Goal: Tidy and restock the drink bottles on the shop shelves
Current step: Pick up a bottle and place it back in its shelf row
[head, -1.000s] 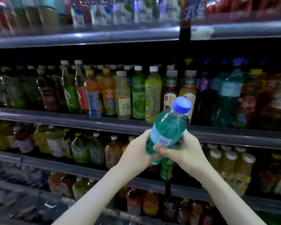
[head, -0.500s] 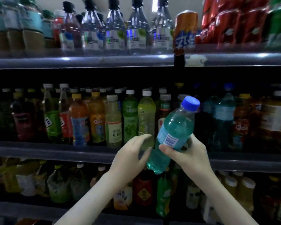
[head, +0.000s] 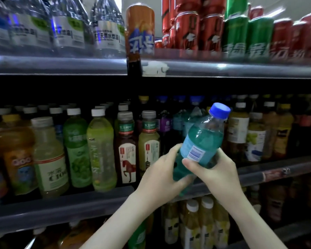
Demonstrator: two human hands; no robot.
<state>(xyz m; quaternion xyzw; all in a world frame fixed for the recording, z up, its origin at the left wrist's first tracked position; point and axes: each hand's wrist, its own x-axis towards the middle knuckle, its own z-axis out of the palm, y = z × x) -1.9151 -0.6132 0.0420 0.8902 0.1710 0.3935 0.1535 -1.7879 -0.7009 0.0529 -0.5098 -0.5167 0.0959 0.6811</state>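
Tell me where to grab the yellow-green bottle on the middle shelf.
The narrow shoulder under its white cap, probably, coming from the front. The yellow-green bottle stands upright at the shelf edge, body wedged between a green bottle and a dark bottle; there is room only up top.

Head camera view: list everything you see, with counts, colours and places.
Teal bottle: one, blue cap, tilted before the middle shelf.
Water bottles: several, clear, top shelf left.
Orange can: one, top shelf centre.
Red cans: several, top shelf right.
Green cans: at least two, among the red.
Mixed bottles: many, green, yellow, orange, dark, middle shelf.
Yellow bottles: several, white caps, below the middle shelf.
Left hand: grips the teal bottle low.
Right hand: grips its label area.
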